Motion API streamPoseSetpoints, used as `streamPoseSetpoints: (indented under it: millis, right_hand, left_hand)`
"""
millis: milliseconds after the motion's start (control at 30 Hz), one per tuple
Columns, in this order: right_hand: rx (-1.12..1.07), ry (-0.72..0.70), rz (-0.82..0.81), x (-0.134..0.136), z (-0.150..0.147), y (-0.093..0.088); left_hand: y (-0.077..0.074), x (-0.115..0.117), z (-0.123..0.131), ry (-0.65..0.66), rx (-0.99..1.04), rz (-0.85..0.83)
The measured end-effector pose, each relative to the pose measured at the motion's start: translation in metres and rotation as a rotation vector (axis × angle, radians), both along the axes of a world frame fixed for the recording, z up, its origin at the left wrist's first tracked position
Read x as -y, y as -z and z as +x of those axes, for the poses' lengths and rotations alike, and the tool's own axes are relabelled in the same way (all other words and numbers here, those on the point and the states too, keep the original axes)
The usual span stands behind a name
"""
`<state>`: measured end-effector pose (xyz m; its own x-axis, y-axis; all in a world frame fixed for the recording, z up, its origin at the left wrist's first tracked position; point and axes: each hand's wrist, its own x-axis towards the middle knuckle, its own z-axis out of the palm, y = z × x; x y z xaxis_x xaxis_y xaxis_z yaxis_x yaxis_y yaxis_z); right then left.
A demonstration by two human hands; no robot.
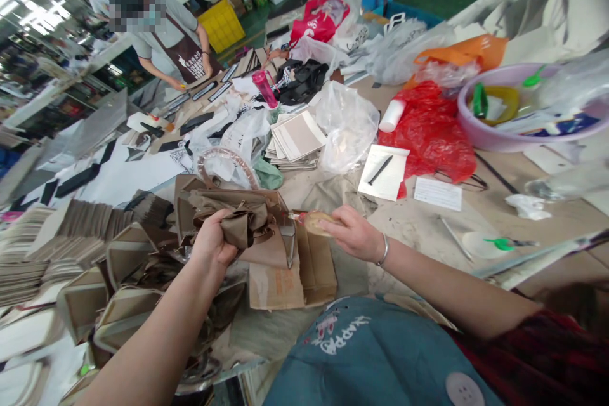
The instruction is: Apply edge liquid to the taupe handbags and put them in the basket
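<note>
My left hand is closed on a brown handbag, its thumb and fingers gripping the bunched cloth at the near side. The bag lies tilted, and its far parts are partly hidden by the folds. In my right hand is a brush with a flat, pale wooden handle. Its reddish end points left and is close to the bag's right edge; whether it touches cannot be made out. Below the bag stands a brown cardboard box, partly covered by it.
More brown bag pieces and stacked panels lie at left. A notepad with a pen, a red plastic bag and a purple basin sit at right. Across the table a person in an apron handles dark strips.
</note>
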<state>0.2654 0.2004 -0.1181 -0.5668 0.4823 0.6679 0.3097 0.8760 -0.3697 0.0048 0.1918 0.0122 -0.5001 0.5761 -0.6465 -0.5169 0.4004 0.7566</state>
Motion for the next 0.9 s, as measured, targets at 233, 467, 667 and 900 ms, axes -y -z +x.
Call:
streamPoseSetpoints:
  millis: [233, 467, 667, 900]
  right_hand:
    - [-0.01, 0.063, 0.021, -0.007, 0.007, -0.02]
    - [-0.02, 0.077, 0.031, -0.008, 0.008, -0.016]
    - [-0.041, 0.014, -0.049, 0.003, 0.006, -0.002]
    - [-0.092, 0.042, -0.096, 0.002, 0.008, -0.013]
  left_hand:
    - [0.003, -0.003, 0.0, 0.001, -0.012, -0.011]
    - [0.005, -0.006, -0.004, 0.031, -0.024, 0.011]
    - [0.007, -0.009, -0.005, 0.035, -0.017, 0.02]
    - [0.007, -0.01, -0.003, 0.047, -0.043, 0.015]
